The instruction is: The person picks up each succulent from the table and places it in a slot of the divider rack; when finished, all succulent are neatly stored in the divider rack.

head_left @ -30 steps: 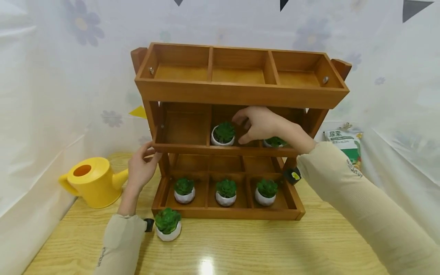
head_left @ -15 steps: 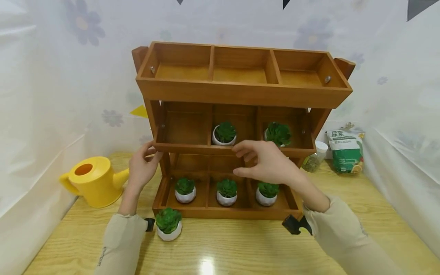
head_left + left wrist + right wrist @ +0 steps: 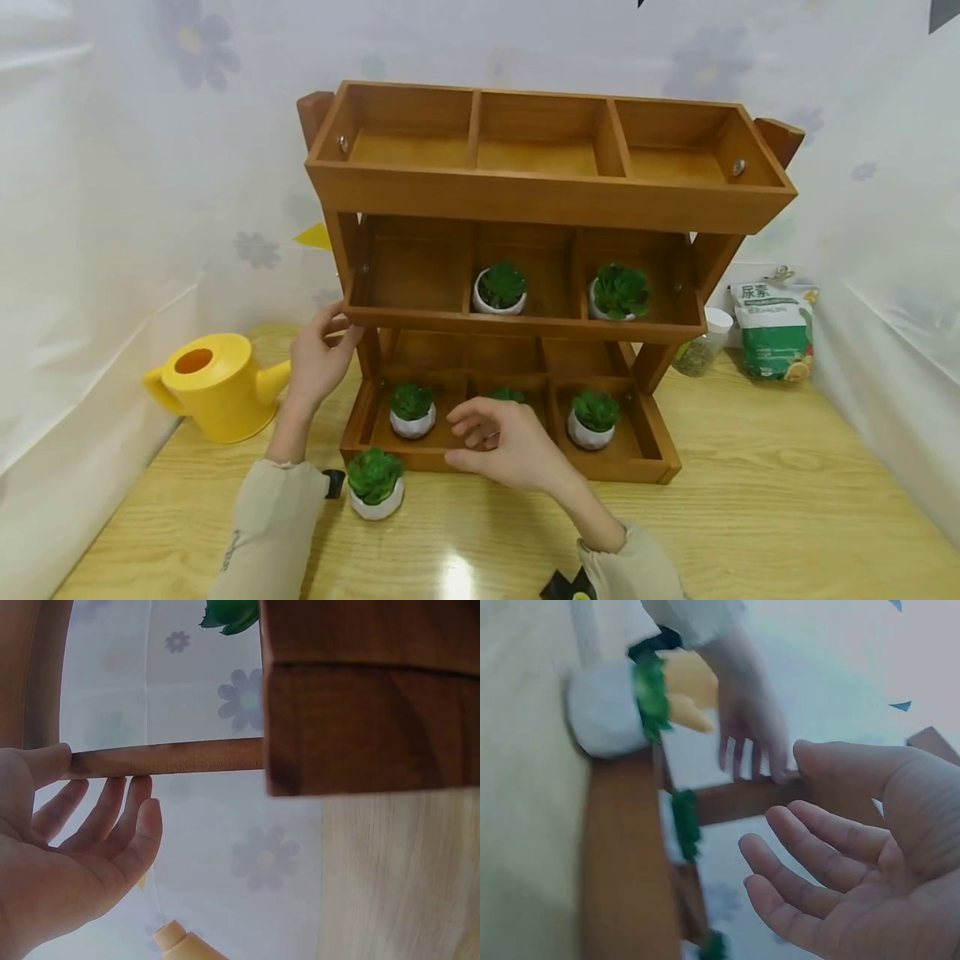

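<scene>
A three-tier wooden plant shelf (image 3: 551, 196) stands on the table in the head view. My left hand (image 3: 322, 354) grips the left end of its middle tier, thumb on one side of the wooden edge (image 3: 172, 757) and fingers against the other. My right hand (image 3: 506, 442), fingers loosely curved around nothing, is in front of the bottom tier and partly hides its middle potted succulent (image 3: 507, 394). A loose potted succulent (image 3: 375, 483) in a white pot stands on the table left of that hand. Two more pots, a middle one (image 3: 500, 288) and a right one (image 3: 619, 292), sit in the middle tier.
The bottom tier also holds a left succulent (image 3: 412, 410) and a right succulent (image 3: 593, 419). A yellow watering can (image 3: 221, 392) stands at the left. A lidded jar (image 3: 703, 342) and a green-and-white bag (image 3: 776, 329) stand behind at the right.
My right hand has come away from the middle tier, down and toward the left, holding nothing. My left hand keeps its grip on the shelf. The head view has shifted slightly.
</scene>
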### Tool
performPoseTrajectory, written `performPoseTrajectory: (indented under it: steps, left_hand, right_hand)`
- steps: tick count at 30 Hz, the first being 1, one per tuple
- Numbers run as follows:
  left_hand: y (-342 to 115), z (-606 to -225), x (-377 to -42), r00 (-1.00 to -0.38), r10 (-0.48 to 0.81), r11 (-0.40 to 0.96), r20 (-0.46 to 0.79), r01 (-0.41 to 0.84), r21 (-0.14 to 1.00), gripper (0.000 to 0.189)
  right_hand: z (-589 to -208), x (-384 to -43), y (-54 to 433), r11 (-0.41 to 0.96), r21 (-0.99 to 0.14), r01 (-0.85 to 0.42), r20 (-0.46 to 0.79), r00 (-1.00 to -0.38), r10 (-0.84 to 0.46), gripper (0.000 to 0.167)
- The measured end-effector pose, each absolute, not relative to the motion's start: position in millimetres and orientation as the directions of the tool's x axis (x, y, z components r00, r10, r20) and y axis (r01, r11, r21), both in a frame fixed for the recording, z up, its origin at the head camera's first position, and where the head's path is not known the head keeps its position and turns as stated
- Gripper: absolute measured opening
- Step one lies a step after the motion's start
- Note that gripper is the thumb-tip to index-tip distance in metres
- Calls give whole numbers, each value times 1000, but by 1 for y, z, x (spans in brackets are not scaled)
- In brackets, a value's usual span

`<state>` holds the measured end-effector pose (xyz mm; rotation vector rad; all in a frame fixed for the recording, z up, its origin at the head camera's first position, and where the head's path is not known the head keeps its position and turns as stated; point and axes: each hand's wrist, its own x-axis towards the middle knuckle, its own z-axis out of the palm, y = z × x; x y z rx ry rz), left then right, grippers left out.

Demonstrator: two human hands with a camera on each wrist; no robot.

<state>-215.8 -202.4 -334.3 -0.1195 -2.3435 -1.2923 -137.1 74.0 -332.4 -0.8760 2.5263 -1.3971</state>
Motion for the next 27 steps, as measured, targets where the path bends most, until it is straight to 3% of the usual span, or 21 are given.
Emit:
performPoseTrajectory:
  steps: [7, 14, 21, 27]
  left_hand:
    - [-201, -331, -215, -894, -147, 534, 424, 289, 795, 40]
    - [-200, -333, -216, -901, -152, 530, 407, 273, 803, 39]
    - [-199, -333, -216, -894, -157, 546, 420, 275, 791, 39]
    - [-201, -334, -216, -893, -155, 554, 422, 275, 786, 39]
  right_hand:
    - [-366, -133, 47, 357, -870, -340, 97, -828, -552, 32]
    - [-384, -131, 28, 373, -877, -304, 27, -806, -592, 48]
    - [-393, -124, 8, 458, -791, -405, 119, -837, -535, 50]
    - [-394, -118, -4, 551, -731, -402, 145, -881, -450, 58]
